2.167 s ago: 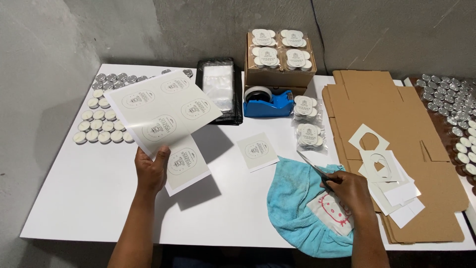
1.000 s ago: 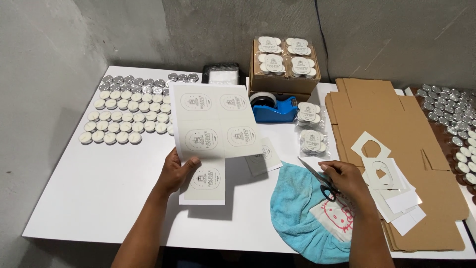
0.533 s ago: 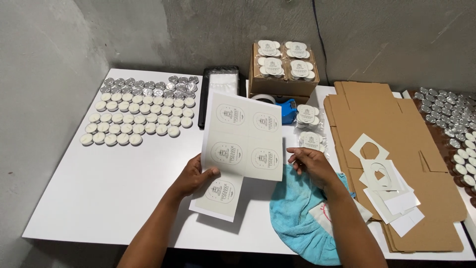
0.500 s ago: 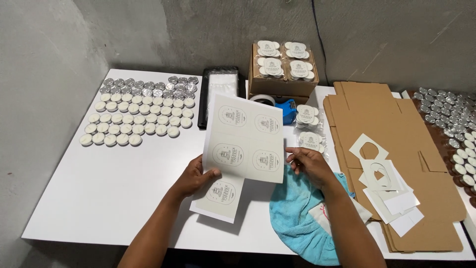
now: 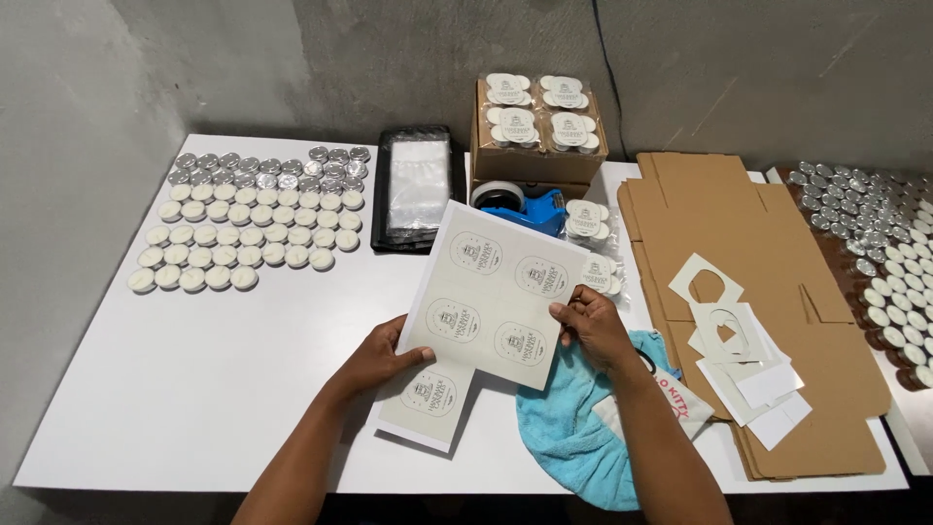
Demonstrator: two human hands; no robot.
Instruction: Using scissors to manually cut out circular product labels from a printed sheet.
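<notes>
Holding a sheet of oval labels (image 5: 483,297) between both hands, I have it lifted just above the white table (image 5: 243,389) in front of me. My left hand (image 5: 374,358) pinches the lower left part of the sheet, thumb on top, where a single label hangs down as a narrow strip; my right hand (image 5: 590,326) closes on the right edge with thumb and fingertips. I see no scissors in either hand. As I judge it, I am at the step of steadying and lining up the sheet, four labels in a block and one below, and the next move calls for a firm pinch on both sides so the paper stays flat and does not bend across a label. Under my right wrist lies a blue towel (image 5: 573,428). Beyond the sheet stand a blue tape dispenser (image 5: 520,204), a black tray of clear bags (image 5: 418,185) and a cardboard box topped with packed tealights (image 5: 535,126). Rows of loose tealights (image 5: 243,219) lie to the left, well apart from my hands. To the right lie flattened cardboard (image 5: 768,282) with white label offcuts (image 5: 739,340) on it, and more tealights (image 5: 875,253) at the far edge.
</notes>
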